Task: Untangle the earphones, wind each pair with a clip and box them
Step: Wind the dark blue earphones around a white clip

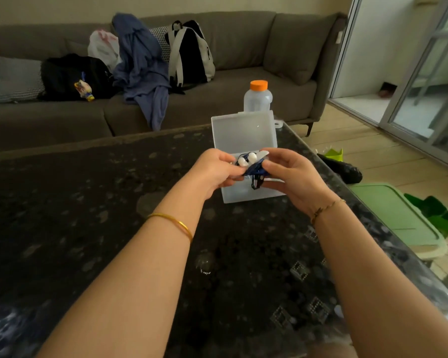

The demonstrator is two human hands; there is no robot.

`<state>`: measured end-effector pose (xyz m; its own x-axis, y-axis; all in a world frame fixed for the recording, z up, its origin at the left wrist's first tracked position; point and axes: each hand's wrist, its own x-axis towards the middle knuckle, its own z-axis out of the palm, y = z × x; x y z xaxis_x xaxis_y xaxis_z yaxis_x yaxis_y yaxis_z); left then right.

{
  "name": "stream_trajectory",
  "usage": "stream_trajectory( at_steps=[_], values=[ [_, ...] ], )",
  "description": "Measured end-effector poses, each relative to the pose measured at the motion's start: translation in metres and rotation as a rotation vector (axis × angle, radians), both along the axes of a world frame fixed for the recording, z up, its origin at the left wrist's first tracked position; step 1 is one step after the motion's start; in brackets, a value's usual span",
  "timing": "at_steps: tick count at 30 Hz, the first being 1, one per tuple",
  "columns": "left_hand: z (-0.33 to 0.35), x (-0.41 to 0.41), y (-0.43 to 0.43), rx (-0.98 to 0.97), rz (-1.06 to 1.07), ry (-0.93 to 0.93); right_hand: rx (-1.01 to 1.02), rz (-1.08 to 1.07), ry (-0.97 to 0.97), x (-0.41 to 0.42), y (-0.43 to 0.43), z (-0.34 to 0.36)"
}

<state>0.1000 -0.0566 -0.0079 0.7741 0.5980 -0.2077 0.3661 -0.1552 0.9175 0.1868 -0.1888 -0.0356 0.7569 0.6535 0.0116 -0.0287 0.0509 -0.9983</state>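
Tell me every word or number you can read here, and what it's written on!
No words or numbers can be read here.
The white plastic bag on the sofa has red print, too blurred to read.
The colourful little packet on the black bag has print too small to read.
The bottle and the clear box show no label.
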Motion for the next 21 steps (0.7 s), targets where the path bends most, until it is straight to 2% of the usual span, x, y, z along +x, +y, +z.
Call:
stream_trajectory(
  at_steps=[5,8,13,16,19,21],
  values=[
    [0.002,0.049,0.017,0.270,0.050,-0.044,-0.100,-0.095,-0.113,0.042,0.025,0.005],
    [-0.007,0.067,0.026,0.454,0.057,0.044,-0.203,-0.130,-0.168,0.056,0.041,-0.002],
    [-0.028,0.078,0.037,0.645,0.058,0.243,-0.517,-0.179,-0.520,0.064,0.059,-0.012],
    [-0.035,0.082,0.038,0.708,0.038,0.281,-0.720,-0.172,-0.719,0.063,0.064,-0.015],
    [-0.039,0.086,0.038,0.780,0.040,0.305,-0.743,-0.188,-0.897,0.063,0.064,-0.018],
    [-0.042,0.088,0.040,0.847,0.061,0.342,-0.745,-0.181,-0.945,0.063,0.064,-0.019]
  ],
)
